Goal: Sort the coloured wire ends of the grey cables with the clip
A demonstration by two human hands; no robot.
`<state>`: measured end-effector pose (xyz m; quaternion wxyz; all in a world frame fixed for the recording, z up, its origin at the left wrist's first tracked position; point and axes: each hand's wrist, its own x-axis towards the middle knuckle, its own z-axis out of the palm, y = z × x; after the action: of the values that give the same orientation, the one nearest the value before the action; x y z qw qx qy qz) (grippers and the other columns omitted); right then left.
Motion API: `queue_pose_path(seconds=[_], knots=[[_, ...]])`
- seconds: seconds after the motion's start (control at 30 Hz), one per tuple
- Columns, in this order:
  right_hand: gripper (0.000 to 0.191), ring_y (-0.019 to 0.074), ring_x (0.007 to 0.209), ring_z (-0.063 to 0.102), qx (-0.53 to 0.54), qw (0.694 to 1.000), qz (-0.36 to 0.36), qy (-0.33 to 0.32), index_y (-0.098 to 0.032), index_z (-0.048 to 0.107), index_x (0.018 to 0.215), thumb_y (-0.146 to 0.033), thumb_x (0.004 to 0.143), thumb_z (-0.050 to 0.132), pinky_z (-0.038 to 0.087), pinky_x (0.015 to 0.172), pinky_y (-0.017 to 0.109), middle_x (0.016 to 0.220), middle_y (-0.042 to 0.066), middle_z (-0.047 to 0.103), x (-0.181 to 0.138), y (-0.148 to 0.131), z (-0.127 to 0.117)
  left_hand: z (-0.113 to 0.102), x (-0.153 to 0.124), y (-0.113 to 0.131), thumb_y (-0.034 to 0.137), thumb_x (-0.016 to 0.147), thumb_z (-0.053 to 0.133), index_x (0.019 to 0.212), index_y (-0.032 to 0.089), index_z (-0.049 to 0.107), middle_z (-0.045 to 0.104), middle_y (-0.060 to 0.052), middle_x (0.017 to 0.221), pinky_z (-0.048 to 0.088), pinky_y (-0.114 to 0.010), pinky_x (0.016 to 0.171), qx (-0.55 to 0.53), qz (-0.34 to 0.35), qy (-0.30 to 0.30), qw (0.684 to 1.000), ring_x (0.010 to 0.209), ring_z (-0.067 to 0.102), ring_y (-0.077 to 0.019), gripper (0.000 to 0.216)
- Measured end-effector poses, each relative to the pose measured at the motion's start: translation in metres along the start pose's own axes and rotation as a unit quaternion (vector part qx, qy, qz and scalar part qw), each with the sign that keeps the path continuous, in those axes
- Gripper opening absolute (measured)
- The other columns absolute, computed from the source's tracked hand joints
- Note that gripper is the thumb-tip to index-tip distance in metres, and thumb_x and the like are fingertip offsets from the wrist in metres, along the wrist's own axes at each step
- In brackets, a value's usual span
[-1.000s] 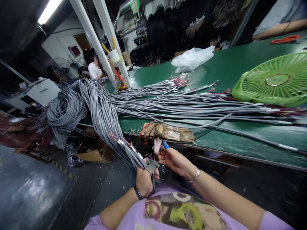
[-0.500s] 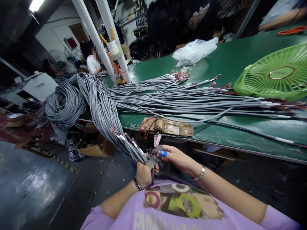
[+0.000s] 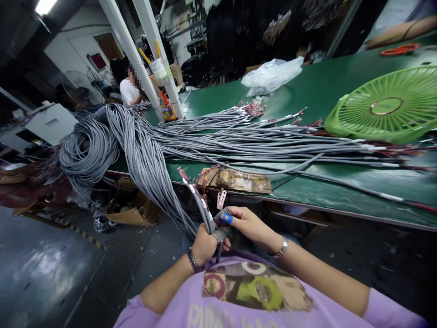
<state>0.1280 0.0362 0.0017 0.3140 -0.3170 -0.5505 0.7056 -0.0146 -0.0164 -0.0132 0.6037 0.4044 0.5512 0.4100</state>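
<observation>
My left hand (image 3: 205,246) is closed around a few grey cables (image 3: 201,207) whose stripped coloured ends stick up to the left. My right hand (image 3: 247,224), with a blue cap on one fingertip, pinches a cable end just beside the left hand's thumb. Both hands sit below the front edge of the green table (image 3: 321,91). A thick bundle of grey cables (image 3: 143,155) drapes off the table toward my hands. A small pink clip (image 3: 221,199) hangs from the table edge above them.
A worn wooden block (image 3: 239,181) lies at the table edge. A green fan grille (image 3: 385,107) and a clear plastic bag (image 3: 271,75) sit farther back. White posts (image 3: 136,59) stand at the left. Another person (image 3: 129,89) sits beyond the cable coil (image 3: 87,148).
The cable ends in my left hand have swung upright, closer to the table edge. My right hand has moved down and in against the left hand.
</observation>
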Motion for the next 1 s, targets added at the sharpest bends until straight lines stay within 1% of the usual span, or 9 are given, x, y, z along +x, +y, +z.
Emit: queue_pose_path(seconds=[0.1, 0.2, 0.33, 0.43, 0.6, 0.7, 0.8, 0.93, 1.0], knots=[[0.036, 0.0116, 0.062, 0.053, -0.005, 0.999, 0.002, 0.049, -0.015, 0.061, 0.076, -0.05, 0.072, 0.064, 0.042, 0.058, 0.024, 0.071, 0.002, 0.061, -0.002, 0.007, -0.008, 0.003, 0.001, -0.001, 0.045, 0.068, 0.066, 0.066, 0.013, 0.061, 0.058, -0.001, 0.044, 0.04, -0.02, 0.039, -0.064, 0.008, 0.047, 0.997, 0.036, 0.051, -0.0102, 0.033], [0.038, 0.0095, 0.057, 0.049, 0.032, 0.995, 0.042, 0.09, -0.015, 0.058, 0.081, -0.051, 0.071, 0.064, 0.04, 0.053, 0.023, 0.069, 0.0, 0.058, -0.006, 0.017, -0.006, 0.005, 0.002, -0.002, 0.046, 0.067, 0.067, 0.065, 0.014, 0.06, 0.058, -0.001, 0.045, 0.039, -0.019, 0.04, -0.089, 0.019, 0.073, 0.993, 0.038, 0.053, -0.0104, 0.033], [0.035, 0.0129, 0.051, 0.054, 0.098, 0.994, 0.037, 0.033, -0.019, 0.048, 0.08, -0.051, 0.074, 0.061, 0.043, 0.051, 0.026, 0.055, -0.003, 0.057, -0.009, 0.02, 0.007, 0.007, 0.003, -0.004, 0.048, 0.068, 0.066, 0.064, 0.014, 0.059, 0.061, -0.002, 0.047, 0.041, -0.02, 0.041, -0.06, 0.019, 0.08, 0.995, 0.041, 0.056, -0.0123, 0.035], [0.034, 0.0134, 0.044, 0.055, 0.097, 0.995, 0.024, 0.013, -0.02, 0.045, 0.076, -0.05, 0.075, 0.06, 0.043, 0.047, 0.027, 0.048, -0.004, 0.056, -0.007, 0.013, 0.012, 0.004, 0.001, -0.001, 0.049, 0.068, 0.066, 0.064, 0.013, 0.061, 0.062, -0.004, 0.049, 0.043, -0.022, 0.042, -0.028, 0.008, 0.042, 0.999, 0.044, 0.059, -0.0148, 0.037], [0.029, 0.0141, 0.04, 0.055, 0.02, 0.998, 0.03, -0.053, -0.019, 0.051, 0.077, -0.046, 0.077, 0.06, 0.041, 0.042, 0.025, 0.046, -0.004, 0.056, -0.002, -0.001, 0.006, 0.0, -0.003, 0.004, 0.048, 0.066, 0.069, 0.061, 0.012, 0.062, 0.062, -0.005, 0.047, 0.046, -0.024, 0.044, -0.026, -0.007, -0.044, 0.999, 0.044, 0.059, -0.0159, 0.037], [0.027, 0.0127, 0.042, 0.053, -0.01, 0.998, 0.021, -0.059, -0.018, 0.056, 0.078, -0.045, 0.078, 0.059, 0.041, 0.045, 0.025, 0.049, -0.003, 0.057, 0.001, -0.004, 0.004, -0.001, -0.004, 0.0, 0.046, 0.066, 0.07, 0.061, 0.012, 0.062, 0.061, -0.004, 0.047, 0.045, -0.024, 0.043, -0.056, -0.004, 0.001, 0.998, 0.04, 0.056, -0.014, 0.035], [0.027, 0.0108, 0.05, 0.052, -0.013, 1.0, 0.004, -0.017, -0.016, 0.061, 0.075, -0.042, 0.076, 0.061, 0.042, 0.052, 0.025, 0.056, -0.001, 0.059, 0.004, 0.003, 0.003, -0.001, -0.004, -0.007, 0.045, 0.066, 0.07, 0.064, 0.012, 0.062, 0.061, -0.003, 0.047, 0.046, -0.024, 0.043, -0.106, 0.012, 0.06, 0.993, 0.04, 0.055, -0.0129, 0.034], [0.025, 0.0102, 0.058, 0.052, 0.054, 0.996, 0.044, 0.06, -0.015, 0.061, 0.078, -0.04, 0.073, 0.063, 0.042, 0.056, 0.024, 0.067, 0.001, 0.061, 0.002, 0.015, 0.002, -0.003, -0.004, -0.013, 0.044, 0.067, 0.069, 0.066, 0.013, 0.061, 0.063, -0.002, 0.05, 0.047, -0.024, 0.045, -0.148, 0.021, 0.086, 0.985, 0.041, 0.056, -0.0127, 0.032], [0.027, 0.0105, 0.057, 0.052, 0.074, 0.994, 0.06, 0.057, -0.016, 0.059, 0.08, -0.042, 0.075, 0.061, 0.041, 0.054, 0.024, 0.064, 0.0, 0.06, 0.001, 0.017, 0.004, -0.003, -0.003, -0.013, 0.044, 0.066, 0.07, 0.065, 0.013, 0.061, 0.062, -0.002, 0.049, 0.046, -0.024, 0.045, -0.142, 0.018, 0.088, 0.986, 0.041, 0.057, -0.0129, 0.032]])
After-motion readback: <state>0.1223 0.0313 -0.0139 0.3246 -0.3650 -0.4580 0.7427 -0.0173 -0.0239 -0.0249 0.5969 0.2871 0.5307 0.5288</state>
